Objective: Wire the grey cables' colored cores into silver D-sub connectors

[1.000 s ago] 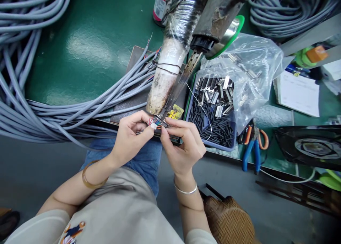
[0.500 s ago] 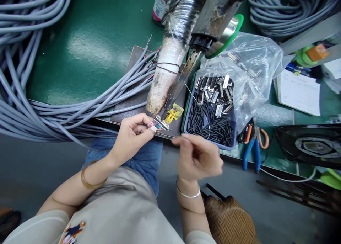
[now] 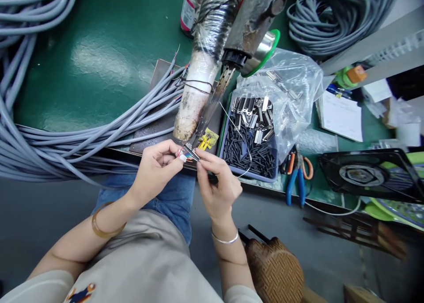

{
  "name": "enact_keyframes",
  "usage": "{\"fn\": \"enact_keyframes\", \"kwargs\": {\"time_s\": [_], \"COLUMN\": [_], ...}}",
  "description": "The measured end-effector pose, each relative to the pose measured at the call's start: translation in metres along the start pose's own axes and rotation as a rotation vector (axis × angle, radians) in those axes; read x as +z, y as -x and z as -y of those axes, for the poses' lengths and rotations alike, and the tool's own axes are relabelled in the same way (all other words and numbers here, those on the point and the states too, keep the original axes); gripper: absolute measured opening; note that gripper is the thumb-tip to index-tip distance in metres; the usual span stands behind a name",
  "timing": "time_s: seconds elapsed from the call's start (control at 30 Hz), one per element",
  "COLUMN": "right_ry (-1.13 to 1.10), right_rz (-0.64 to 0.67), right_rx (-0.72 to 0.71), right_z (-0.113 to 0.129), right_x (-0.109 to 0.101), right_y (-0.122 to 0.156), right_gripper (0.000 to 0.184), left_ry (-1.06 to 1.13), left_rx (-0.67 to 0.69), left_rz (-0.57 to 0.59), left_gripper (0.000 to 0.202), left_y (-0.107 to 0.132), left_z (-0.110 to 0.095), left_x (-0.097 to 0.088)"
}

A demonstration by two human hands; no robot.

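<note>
Green surface [image 3: 109, 51] piled with grey cables [image 3: 82, 130], and at its front edge the left hand [image 3: 154, 172] pinches the coloured wires [image 3: 181, 153] while the right hand [image 3: 217, 183] pinches the connector [image 3: 191, 152] below the soldering iron [image 3: 215, 97], so I'd keep both steady.

The person wears a beige short-sleeved top with a small orange and dark blue figure printed on the front, over blue denim trousers. The left hand [image 3: 153, 172] carries a translucent amber bangle at the wrist. The right hand [image 3: 217, 189] carries a thin silver bangle; both forearms are bare.
</note>
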State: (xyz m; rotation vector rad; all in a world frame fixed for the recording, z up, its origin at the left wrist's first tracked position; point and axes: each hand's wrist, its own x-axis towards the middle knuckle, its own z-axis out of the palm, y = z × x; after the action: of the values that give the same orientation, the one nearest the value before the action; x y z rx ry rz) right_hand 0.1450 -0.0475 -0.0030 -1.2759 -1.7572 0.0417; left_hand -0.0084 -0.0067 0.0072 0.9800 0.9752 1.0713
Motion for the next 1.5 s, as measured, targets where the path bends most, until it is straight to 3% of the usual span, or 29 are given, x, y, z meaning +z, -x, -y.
{"fn": "enact_keyframes", "kwargs": {"time_s": [0.63, 0.9, 0.97, 1.07, 1.13, 1.2, 1.37, 1.5], "right_ry": [0.093, 0.18, 0.106, -0.063, -0.132, -0.115, 0.009, -0.058], "right_rz": [-0.07, -0.033, -0.091, -0.347, -0.436, -0.376, -0.076, -0.04], "right_rx": [-0.085, -0.148, -0.103, 0.025, 0.101, 0.134, 0.056, 0.063], "right_z": [0.001, -0.001, -0.005, -0.005, -0.002, 0.002, 0.005, -0.002], "right_x": [0.004, -0.003, -0.008, -0.017, -0.021, -0.022, -0.011, 0.001], "right_y": [-0.012, -0.004, 0.001, 0.006, 0.007, 0.007, 0.004, 0.001], "right_gripper": [0.02, 0.019, 0.02, 0.023, 0.029, 0.03, 0.022, 0.017], "left_ry": [-0.056, 0.051, 0.064, 0.077, 0.081, 0.081, 0.065, 0.026], "left_rx": [0.063, -0.026, -0.068, -0.105, -0.113, -0.11, -0.066, 0.006], "left_rz": [-0.031, 0.021, 0.025, 0.019, 0.023, 0.03, 0.045, 0.007], "left_gripper": [0.012, 0.012, 0.011, 0.011, 0.013, 0.015, 0.014, 0.013], "left_y": [-0.005, -0.008, -0.007, -0.005, -0.003, -0.002, 0.0, -0.002], "left_z": [-0.005, 0.002, 0.003, 0.002, 0.001, 0.001, 0.001, 0.0], "left_x": [0.004, -0.001, -0.002, -0.002, -0.002, -0.003, -0.002, 0.002]}}
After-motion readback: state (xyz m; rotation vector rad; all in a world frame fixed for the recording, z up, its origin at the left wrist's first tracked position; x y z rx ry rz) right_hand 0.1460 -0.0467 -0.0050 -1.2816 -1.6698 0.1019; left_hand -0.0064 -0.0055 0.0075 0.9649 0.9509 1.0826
